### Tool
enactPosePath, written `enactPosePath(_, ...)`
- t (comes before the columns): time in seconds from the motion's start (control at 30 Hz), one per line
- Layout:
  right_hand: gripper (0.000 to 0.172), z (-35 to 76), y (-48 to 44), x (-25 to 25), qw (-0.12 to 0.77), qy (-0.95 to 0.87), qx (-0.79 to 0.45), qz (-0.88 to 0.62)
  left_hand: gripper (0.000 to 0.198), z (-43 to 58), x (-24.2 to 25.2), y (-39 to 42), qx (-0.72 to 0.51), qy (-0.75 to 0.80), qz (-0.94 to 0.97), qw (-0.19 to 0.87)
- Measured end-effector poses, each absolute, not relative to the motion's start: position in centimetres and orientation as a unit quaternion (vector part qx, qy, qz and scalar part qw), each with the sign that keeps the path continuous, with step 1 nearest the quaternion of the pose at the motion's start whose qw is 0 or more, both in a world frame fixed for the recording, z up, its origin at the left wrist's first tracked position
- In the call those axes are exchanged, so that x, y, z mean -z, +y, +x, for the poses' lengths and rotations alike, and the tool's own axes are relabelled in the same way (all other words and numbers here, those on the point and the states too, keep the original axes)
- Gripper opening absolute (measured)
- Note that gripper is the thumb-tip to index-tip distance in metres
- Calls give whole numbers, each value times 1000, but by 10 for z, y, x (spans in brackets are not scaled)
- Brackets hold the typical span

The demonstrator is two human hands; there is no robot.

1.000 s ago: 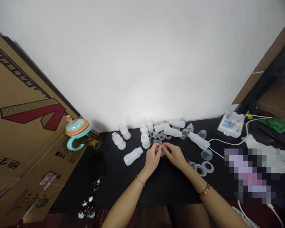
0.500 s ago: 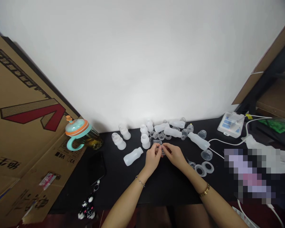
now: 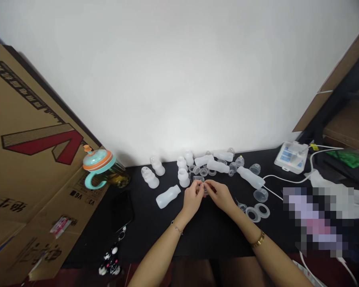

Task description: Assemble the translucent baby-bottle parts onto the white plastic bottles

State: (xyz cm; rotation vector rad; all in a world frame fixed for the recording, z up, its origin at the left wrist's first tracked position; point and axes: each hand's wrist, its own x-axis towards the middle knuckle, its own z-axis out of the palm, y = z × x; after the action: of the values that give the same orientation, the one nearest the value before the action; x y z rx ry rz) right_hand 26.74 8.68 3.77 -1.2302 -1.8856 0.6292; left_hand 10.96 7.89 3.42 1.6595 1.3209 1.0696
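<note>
My left hand and my right hand meet above the middle of the black table. Both pinch a small clear piece, mostly covered by the fingers, so its exact kind is hidden. Just behind the fingertips lies a clear cap. To the left, a white baby bottle lies on its side, and an open-necked one stands upright. Two bottles with clear tops, one of them a bottle in front, stand farther left. Several translucent rings, including a ring, lie right of my right hand.
More bottles, such as a lying bottle, and clear caps crowd the table's back edge by the wall. A teal-lidded jug, a phone and a large carton are at left. A white box and cables lie at right.
Both hands keep almost the same place and pinch, with only slight finger movement. The whole view has shifted a tiny bit; the bottles and loose parts have not moved.
</note>
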Motion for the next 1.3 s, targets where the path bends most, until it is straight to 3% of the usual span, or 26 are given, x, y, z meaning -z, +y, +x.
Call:
enactPosePath(0.53, 29, 268, 86, -38, 410, -721, -286, -479, 35, 109, -33, 78, -430, 503, 638, 394)
enactPosePath(1.3, 27, 269, 90, -29, 403, -727, -260, -492, 27, 110, -34, 79, -419, 523, 651, 357)
